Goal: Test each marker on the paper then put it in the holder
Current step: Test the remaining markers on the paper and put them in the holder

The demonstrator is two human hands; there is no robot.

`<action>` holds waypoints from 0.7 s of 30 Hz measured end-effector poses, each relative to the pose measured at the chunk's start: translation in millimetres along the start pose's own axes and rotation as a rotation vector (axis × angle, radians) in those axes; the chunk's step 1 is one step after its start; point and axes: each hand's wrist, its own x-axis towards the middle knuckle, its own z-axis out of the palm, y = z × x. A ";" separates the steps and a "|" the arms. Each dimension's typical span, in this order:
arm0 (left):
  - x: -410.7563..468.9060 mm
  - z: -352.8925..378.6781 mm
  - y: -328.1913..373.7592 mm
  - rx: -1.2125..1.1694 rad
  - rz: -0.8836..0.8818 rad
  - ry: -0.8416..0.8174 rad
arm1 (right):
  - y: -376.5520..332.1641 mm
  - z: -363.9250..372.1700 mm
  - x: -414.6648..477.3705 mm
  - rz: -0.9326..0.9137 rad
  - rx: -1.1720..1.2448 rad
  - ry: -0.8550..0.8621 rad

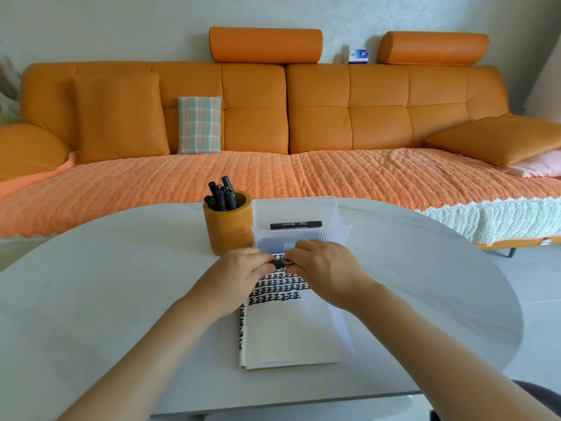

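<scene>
you are pinching one black marker (281,263) crosswise, 9-to-3, between your left hand (239,276) and right hand (326,268), each grip closed on one end above the paper (288,326), the holder (228,227) lying nearer your left at 11 o'clock.

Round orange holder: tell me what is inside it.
The round orange holder holds several black markers standing upright, their top ends sticking out above the rim. Their lower parts and the holder's bottom are hidden by its wall.

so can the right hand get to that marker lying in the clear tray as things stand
Probably not yet: the right hand and left hand both grip a marker. The tray marker lies uncovered just beyond.
</scene>
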 end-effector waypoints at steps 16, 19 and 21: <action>-3.3 -10.1 -5.7 0.037 -0.001 -0.040 | -8.8 -7.6 2.9 0.033 0.005 -0.028; -6.4 -14.9 -17.9 0.012 -0.122 -0.047 | -0.2 -9.1 0.6 0.036 -0.041 -0.009; -11.3 -19.7 -33.0 0.060 -0.118 0.004 | 5.7 -12.1 -5.1 0.170 0.055 -0.044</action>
